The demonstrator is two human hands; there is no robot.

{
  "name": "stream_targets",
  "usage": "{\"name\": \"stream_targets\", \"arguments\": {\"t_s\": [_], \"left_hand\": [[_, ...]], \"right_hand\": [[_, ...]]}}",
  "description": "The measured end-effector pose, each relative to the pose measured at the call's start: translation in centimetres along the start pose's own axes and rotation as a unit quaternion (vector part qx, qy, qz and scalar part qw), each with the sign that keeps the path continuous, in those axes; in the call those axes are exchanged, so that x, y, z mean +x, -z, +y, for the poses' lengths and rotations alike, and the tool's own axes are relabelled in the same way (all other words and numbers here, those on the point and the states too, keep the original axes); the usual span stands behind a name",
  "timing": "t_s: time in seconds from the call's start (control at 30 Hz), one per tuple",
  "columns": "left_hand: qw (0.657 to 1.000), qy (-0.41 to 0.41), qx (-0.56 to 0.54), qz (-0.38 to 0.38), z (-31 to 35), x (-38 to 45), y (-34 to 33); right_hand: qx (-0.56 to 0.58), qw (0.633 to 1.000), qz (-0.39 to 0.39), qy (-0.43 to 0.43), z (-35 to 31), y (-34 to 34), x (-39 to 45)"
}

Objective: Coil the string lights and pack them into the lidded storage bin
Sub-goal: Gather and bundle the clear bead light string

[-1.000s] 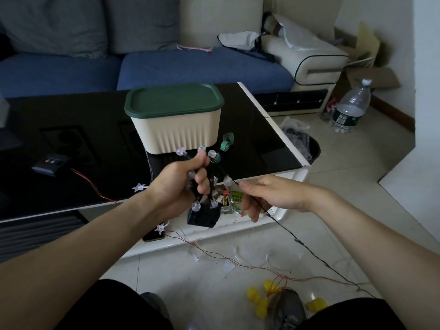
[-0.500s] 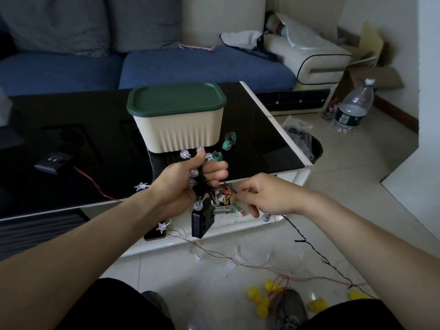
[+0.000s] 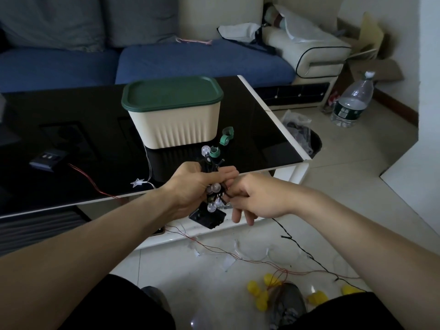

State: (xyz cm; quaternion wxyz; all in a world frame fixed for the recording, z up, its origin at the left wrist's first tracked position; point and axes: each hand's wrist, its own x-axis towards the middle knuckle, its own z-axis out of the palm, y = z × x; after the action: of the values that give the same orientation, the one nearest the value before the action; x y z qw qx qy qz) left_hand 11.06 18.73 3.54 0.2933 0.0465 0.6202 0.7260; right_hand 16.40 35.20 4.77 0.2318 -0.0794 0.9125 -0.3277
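Over the bench (image 3: 262, 148) edge, right hand (image 3: 256, 198) has come in against the left hand (image 3: 197, 186), fingers pinching wire onto the lights (image 3: 214, 189) bundle it grips; another loop on, bin (image 3: 176, 125) lidded behind

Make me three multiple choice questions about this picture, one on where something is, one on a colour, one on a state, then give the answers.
1. Where does the storage bin stand?
A. on the black table
B. on the sofa
C. on the floor

2. What colour is the bin's lid?
A. yellow
B. dark green
C. red

3. What is the state of the bin?
A. lid off
B. tipped over
C. lid on, closed

Answers:
1 A, the bin stands on the glossy black table in front of the blue sofa.
2 B, the lid is dark green over a cream body.
3 C, the lid sits flat on the rim while the left hand and right hand hold the coiled string lights.
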Motion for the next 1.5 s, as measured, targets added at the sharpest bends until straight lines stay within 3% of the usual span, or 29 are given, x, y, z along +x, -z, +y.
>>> {"name": "stream_targets", "arguments": {"t_s": [0.17, 0.27, 0.37, 0.43, 0.6, 0.77, 0.93, 1.07, 1.27, 1.4, 1.5], "left_hand": [[0.973, 0.002, 0.230, -0.034, -0.2, -0.5, -1.0], [0.970, 0.035, 0.240, -0.034, -0.1, -0.8, -1.5], [0.958, 0.070, 0.244, -0.134, -0.2, -1.5, -2.2], [0.953, 0.069, 0.254, -0.151, -0.4, -1.7, -2.5], [0.957, 0.026, 0.274, -0.087, -0.3, -1.3, -2.2], [0.965, -0.035, 0.259, -0.017, -0.6, -1.2, -2.2], [0.958, -0.094, 0.254, 0.091, -0.6, -0.6, -1.5], [0.955, -0.065, 0.273, 0.102, -0.8, -0.2, -1.0], [0.956, 0.021, 0.290, -0.038, -1.6, 0.2, -0.7], [0.973, 0.066, 0.166, -0.147, -1.7, -0.3, -1.8], [0.962, 0.108, 0.129, -0.214, -1.7, -0.5, -2.5]], "right_hand": [[-0.010, 0.999, 0.028, 0.014, 0.2, -0.1, -0.7], [0.067, 0.995, 0.065, 0.045, 0.6, 0.3, -1.1], [0.100, 0.989, 0.098, 0.056, 1.5, 0.9, -1.4], [0.122, 0.987, 0.085, 0.057, 2.1, 1.1, -1.6], [0.133, 0.983, 0.098, 0.085, 2.3, 1.1, -2.0], [0.126, 0.974, 0.186, 0.040, 3.6, 2.2, -1.8], [0.055, 0.989, 0.109, -0.079, 6.4, 2.9, -2.2], [0.067, 0.984, 0.146, -0.080, 7.3, 3.2, -2.5], [0.127, 0.971, 0.201, 0.000, 6.4, 2.5, -3.0], [0.129, 0.970, 0.206, 0.013, 6.4, 2.4, -3.1], [0.141, 0.969, 0.203, 0.013, 6.7, 2.5, -3.5]]}}
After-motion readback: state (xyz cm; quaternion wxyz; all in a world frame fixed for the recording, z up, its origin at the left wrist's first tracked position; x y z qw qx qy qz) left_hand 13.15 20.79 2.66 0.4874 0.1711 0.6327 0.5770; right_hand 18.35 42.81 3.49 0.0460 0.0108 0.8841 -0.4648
